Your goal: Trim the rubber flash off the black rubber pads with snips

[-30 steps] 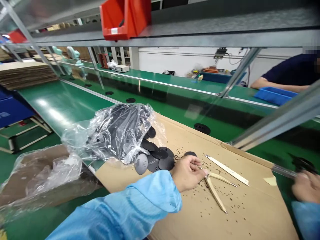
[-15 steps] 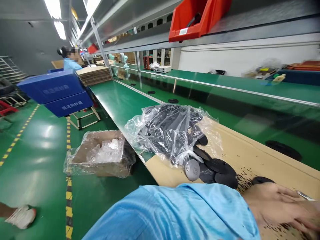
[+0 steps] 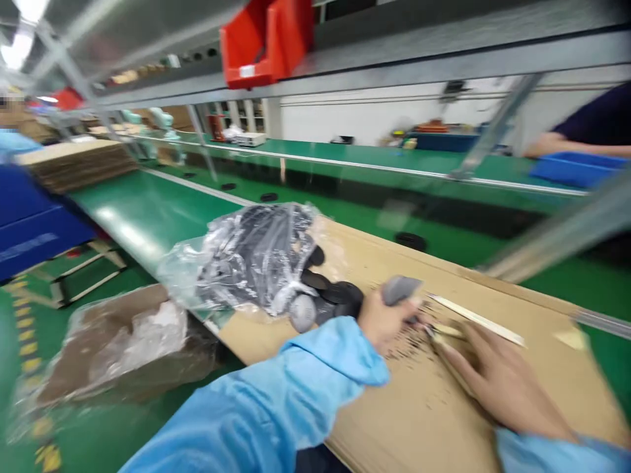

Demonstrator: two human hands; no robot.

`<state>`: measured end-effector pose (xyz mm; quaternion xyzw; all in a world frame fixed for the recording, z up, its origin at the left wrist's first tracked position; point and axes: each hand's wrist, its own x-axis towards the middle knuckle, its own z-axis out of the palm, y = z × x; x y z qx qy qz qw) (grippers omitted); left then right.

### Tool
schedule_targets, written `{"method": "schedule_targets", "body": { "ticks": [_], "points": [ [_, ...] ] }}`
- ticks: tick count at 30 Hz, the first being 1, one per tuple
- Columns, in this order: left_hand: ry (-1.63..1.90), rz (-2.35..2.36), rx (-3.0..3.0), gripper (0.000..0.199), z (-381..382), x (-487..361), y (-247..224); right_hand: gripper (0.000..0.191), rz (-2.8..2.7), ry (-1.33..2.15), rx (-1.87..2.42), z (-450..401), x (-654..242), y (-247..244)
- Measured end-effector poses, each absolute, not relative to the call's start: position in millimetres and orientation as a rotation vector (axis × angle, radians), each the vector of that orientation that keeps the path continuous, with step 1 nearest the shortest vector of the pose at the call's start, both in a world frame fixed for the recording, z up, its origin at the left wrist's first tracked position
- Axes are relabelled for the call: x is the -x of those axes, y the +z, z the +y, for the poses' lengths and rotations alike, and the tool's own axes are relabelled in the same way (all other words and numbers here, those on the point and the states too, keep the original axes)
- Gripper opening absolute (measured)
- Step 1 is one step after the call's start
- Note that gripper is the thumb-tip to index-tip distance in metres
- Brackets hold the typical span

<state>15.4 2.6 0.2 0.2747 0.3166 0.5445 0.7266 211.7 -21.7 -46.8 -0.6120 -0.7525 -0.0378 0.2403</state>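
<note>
My left hand (image 3: 385, 322) is shut on a grey round disc (image 3: 400, 290), which stands on edge above the cardboard sheet (image 3: 424, 420). My right hand (image 3: 500, 376) lies low over the sheet, fingers spread, with the fingertips at pale slender tools (image 3: 446, 330). A long cream strip (image 3: 476, 320) lies beyond them. Dark specks (image 3: 409, 346) scatter beneath both hands. To the left, a clear plastic bag (image 3: 256, 257) holds black discs, and loose black discs (image 3: 340, 297) and a grey domed disc (image 3: 302, 313) lie at its edge.
A co-worker's forearm (image 3: 559, 145) rests beside a blue crate (image 3: 574, 169) at far right. The green bench (image 3: 148, 220) runs away to the left, past stacked blue boxes (image 3: 34, 226). An open carton with plastic (image 3: 131, 348) sits on the floor. A red bin (image 3: 261, 46) sits overhead.
My left hand now grips a grey disc above the sheet. My right hand has moved in from the far right, over the pale tools. The view has swung back left after turning right.
</note>
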Motion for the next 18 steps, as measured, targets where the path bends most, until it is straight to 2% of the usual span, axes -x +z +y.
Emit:
{"method": "schedule_targets", "body": {
  "ticks": [5, 13, 18],
  "points": [
    [1.140, 0.730, -0.598, 0.042, 5.3, -13.4, -3.8, 0.077, -2.116, -0.041, 1.801, -37.5, -201.6, -33.5],
    [1.159, 0.715, -0.577, 0.040, 3.5, -12.1, -8.5, 0.046, -2.116, 0.039, 1.763, -46.4, -193.9, -26.4],
    [1.086, 0.687, -0.433, 0.022, 5.4, -10.8, -5.8, 0.044, -1.872, -0.034, 1.549, -48.4, -190.6, -18.5]
  ]
}}
